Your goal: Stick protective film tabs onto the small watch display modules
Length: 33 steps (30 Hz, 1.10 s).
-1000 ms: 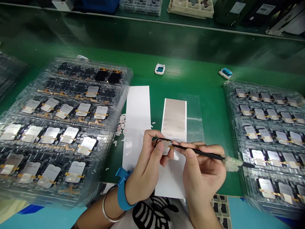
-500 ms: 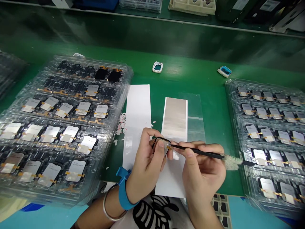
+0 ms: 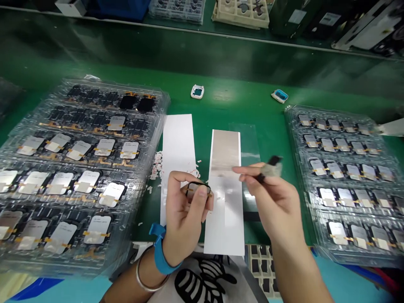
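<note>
Between the thumb and fingers of my left hand (image 3: 186,210) is a small dark-rimmed screen part (image 3: 194,189), held above the white strips. My right hand (image 3: 271,189) is closed round a black tool (image 3: 274,160) with pale wrapping, smeared by motion; the forefinger points left. Below and between the hands lies a white sheet (image 3: 225,235) with a grey-beige adhesive area (image 3: 225,147) at its far end. Another white strip (image 3: 178,139) lies to its left, with small pink-white scraps (image 3: 157,166) beside it.
A clear tray (image 3: 164,94) of screen parts stands at left, another clear tray (image 3: 292,139) at right. Two small watch-like frames, one white (image 3: 197,91) and one blue-filled (image 3: 280,96), lie further back. Boxes and trays line the back shelf.
My right hand has drawn away from the screen part, and the tool has turned from lying level to pointing up. My left hand still holds the part. The view has shifted slightly.
</note>
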Available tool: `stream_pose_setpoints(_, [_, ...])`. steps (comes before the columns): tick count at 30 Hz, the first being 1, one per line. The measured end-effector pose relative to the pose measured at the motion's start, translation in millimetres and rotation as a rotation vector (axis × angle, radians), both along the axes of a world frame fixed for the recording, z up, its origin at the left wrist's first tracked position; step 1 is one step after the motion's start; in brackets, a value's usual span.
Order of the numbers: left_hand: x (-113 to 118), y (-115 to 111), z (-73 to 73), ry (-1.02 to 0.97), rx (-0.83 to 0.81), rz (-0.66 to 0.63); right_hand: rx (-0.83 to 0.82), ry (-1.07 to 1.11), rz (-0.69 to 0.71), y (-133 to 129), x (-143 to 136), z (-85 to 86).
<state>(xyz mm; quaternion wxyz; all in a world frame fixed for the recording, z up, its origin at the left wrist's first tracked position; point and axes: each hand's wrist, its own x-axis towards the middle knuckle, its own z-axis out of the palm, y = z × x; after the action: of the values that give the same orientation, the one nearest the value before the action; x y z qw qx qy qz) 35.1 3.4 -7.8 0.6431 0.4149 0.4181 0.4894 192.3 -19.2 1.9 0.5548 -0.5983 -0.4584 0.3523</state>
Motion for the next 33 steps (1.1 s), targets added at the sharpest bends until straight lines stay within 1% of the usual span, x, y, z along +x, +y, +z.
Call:
stream_pose_setpoints(3, [-2,-1,0.4,-0.076,0.045,0.151,-0.058,-0.197,0.151,8,0,2.7])
stream_pose_setpoints(6, [-3,1,0.1,-0.132,0.068,0.218,-0.068,-0.361,0.217,14,-6,0.2])
stream_pose_setpoints(8, [-3,3,-0.3,-0.16,0.073,0.221,-0.05,-0.488,0.201,16,-9,-2.1])
stream_pose_setpoints(10, [-3,5,-0.9,-0.176,0.086,0.21,-0.04,-0.592,0.138,16,-9,-3.1])
stream_pose_setpoints(12, [-3,5,-2.2,-0.177,0.112,0.181,-0.047,-0.604,0.089,15,-3,-2.8])
stream_pose_setpoints(14, [-2,4,-4.1,-0.141,0.135,0.088,-0.036,-0.53,0.071,12,10,-2.9])
stream_pose_setpoints(16, [-2,2,-6.5,-0.055,0.154,-0.08,0.018,-0.418,0.039,6,25,-5.6])
stream_pose_setpoints(19, [-1,1,-9.2,0.202,0.247,-0.38,0.153,-0.263,-0.066,-6,46,-16.0])
stream_pose_setpoints(21, [0,2,-9.4,0.426,0.363,-0.525,0.161,-0.148,-0.105,-15,54,-24.2])
stream_pose_setpoints(23, [2,2,-8.1,0.616,0.47,-0.597,0.095,-0.053,-0.098,-24,56,-29.5])
stream_pose_setpoints(25, [3,2,-6.0,0.72,0.556,-0.65,0.047,-0.011,-0.075,-35,55,-30.7])
stream_pose_setpoints(27, [5,0,-4.1,0.771,0.662,-0.746,0.029,-0.039,-0.078,-49,53,-29.4])
stream_pose_setpoints(30, [8,-6,-3.6,0.811,0.896,-0.895,0.006,-0.104,-0.114,-72,54,-28.6])
stream_pose_setpoints(33, [13,-11,-4.7,0.855,1.085,-0.98,0.001,-0.097,-0.15,-90,56,-32.5])
